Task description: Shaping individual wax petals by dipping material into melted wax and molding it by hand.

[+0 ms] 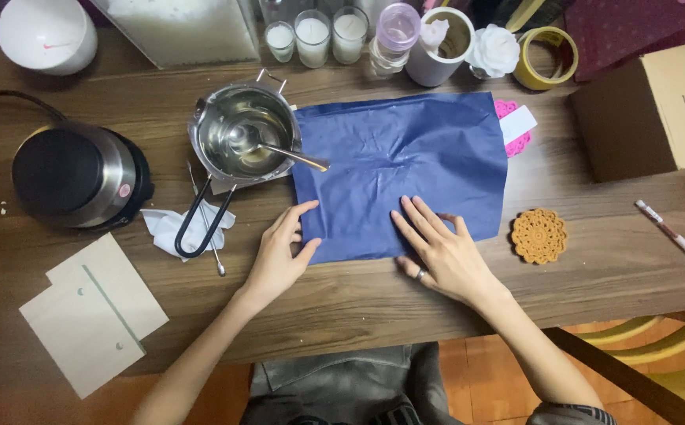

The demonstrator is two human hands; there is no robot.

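A creased dark blue sheet of paper (400, 165) lies flat on the wooden table (358, 299). My left hand (281, 250) rests at the sheet's near left corner, thumb and fingers pinching its edge. My right hand (443, 252), with a ring on one finger, lies flat with fingers spread on the sheet's near edge. Left of the sheet stands a steel melting pot (242, 135) with a spoon (275, 148) in it and a black loop handle (201, 224).
A steel-and-black round heater (75, 175) sits at the left, pale cards (94, 311) near the front edge. Glass candles (313, 35), a tape roll (547, 55), a white flower (494, 49) line the back. A cardboard box (649, 106), orange crocheted coaster (539, 235), and pen (669, 230) are at right.
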